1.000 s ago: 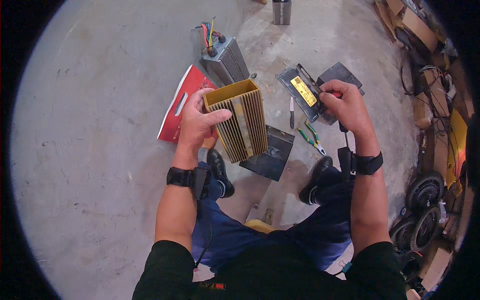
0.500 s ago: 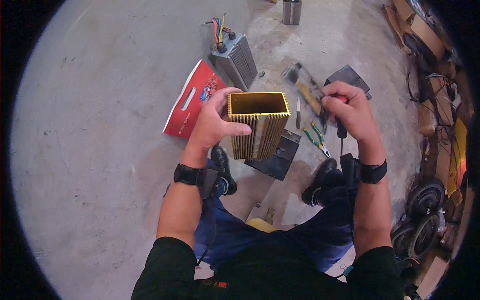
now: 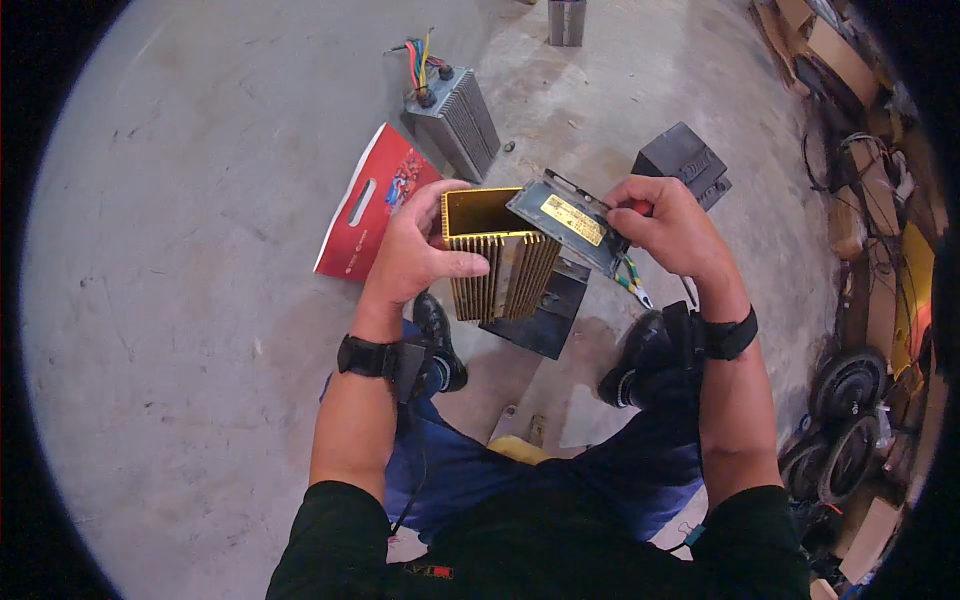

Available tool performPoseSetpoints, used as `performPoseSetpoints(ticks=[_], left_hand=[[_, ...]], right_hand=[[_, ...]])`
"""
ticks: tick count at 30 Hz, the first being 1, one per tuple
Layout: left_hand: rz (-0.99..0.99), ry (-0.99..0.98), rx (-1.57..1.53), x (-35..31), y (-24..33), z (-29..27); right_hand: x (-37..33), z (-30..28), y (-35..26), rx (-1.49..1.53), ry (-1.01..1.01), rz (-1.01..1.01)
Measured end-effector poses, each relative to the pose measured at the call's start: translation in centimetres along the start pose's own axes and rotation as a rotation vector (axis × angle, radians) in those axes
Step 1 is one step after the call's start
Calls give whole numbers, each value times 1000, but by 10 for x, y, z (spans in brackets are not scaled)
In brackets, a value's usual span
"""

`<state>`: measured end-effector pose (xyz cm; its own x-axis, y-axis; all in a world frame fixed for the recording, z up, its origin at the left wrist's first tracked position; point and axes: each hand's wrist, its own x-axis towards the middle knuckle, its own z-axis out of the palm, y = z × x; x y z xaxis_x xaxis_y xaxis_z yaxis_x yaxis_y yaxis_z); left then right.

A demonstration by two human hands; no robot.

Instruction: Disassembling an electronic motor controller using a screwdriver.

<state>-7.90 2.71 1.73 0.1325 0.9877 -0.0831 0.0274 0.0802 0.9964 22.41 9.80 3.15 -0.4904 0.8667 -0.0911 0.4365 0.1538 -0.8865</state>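
You have moderate, fairly even light over the grey floor, soft shadows near your shoes, a bright gleam along the gold finned case's rim, and fisheye bending of the clutter toward a black border.

Hollow gold case, dark panel and screwdriver

The ridged case is held nearly upright, open end up; the flat, yellow-labelled panel slants over its right side; the screwdriver is mostly hidden.
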Motion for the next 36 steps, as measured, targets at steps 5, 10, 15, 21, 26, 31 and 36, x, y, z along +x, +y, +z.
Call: performPoseSetpoints(ticks=[5, 10, 15, 21, 26, 31, 36], left_hand=[[37, -27, -6, 3, -3, -4], [87, -30, 22, 4, -10, -7], [42, -5, -2, 1, -6, -7], [1, -4, 5, 3, -3, -3], [20, 0, 0, 5, -5, -4], [24, 3, 12, 6, -3, -5], [30, 12, -26, 2, -4, -6]], right_hand=[[1, -13, 7, 235, -10, 86], [4, -17, 25, 1068, 105, -98], [3, -10, 15, 1209, 152, -147], [4, -11, 24, 1301, 14, -271], [3, -11, 19, 1294, 67, -287], [4, -11, 21, 1286, 49, -299], [3, -6, 16, 1266, 44, -284]])
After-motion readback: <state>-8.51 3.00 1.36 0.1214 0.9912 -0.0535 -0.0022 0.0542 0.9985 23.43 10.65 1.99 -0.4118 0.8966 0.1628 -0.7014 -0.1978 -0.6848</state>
